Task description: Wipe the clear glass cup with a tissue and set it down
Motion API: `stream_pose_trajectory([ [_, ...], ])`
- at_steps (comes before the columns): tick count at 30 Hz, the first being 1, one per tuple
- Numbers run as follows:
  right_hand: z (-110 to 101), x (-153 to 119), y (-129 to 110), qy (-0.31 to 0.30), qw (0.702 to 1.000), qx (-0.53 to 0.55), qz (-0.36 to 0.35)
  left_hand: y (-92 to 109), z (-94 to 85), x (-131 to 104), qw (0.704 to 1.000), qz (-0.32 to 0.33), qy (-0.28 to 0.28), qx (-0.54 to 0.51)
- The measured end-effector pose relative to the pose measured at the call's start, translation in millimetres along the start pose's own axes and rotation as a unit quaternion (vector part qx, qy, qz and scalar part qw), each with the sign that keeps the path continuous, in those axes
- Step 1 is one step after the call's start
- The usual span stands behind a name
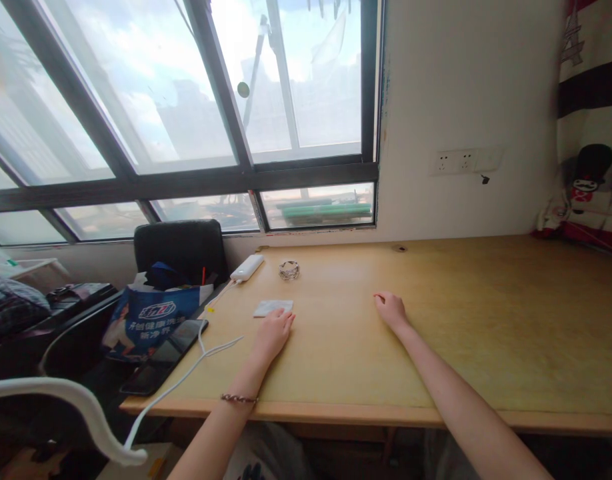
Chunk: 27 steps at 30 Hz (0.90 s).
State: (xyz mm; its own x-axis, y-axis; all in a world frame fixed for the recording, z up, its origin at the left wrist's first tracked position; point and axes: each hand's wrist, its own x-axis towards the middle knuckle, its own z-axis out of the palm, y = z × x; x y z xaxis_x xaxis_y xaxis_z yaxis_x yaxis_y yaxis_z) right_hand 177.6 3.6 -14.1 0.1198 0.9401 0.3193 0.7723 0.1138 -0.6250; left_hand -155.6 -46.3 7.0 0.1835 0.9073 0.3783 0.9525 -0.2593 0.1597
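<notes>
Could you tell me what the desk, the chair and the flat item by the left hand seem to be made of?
Desk: satin wood or laminate, by its yellow-brown tone and soft glare.
Chair: probably black leather or imitation leather, by its dull sheen.
Flat item: smooth paper or plastic, pale and thin; unclear which.

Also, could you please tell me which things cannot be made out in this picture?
- Head view: near-right part of the flat white item, covered by the left hand.
- Head view: whether the right hand holds anything; curled fingers hide the palm, and the red spot there is too small.
- Head view: lower contents of the blue bag, behind its front.
- Head view: rest of the curtain, cut off by the right edge.
</notes>
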Motion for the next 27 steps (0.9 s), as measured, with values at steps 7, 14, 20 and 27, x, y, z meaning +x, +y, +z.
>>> stream_pose_trajectory([
  [7,-0.7,0.5,-1.6,0.017,0.999,0.038,-0.019,27.3,-2.1,10.8,0.984,0.031,0.048,-0.171],
  [14,12.3,-6.2,-52.0,0.048,0.949,0.306,0.057,122.2,26.3,63.3,0.804,-0.079,-0.002,-0.590],
  [20,29.1,-11.3,-78.4,0.086,0.935,0.331,0.093,188.6,68.2,89.5,0.639,-0.154,-0.033,-0.753],
  [27,34.2,-12.5,-68.8,0.042,0.919,0.380,0.099,181.2,77.0,79.7,0.651,-0.152,-0.059,-0.742],
])
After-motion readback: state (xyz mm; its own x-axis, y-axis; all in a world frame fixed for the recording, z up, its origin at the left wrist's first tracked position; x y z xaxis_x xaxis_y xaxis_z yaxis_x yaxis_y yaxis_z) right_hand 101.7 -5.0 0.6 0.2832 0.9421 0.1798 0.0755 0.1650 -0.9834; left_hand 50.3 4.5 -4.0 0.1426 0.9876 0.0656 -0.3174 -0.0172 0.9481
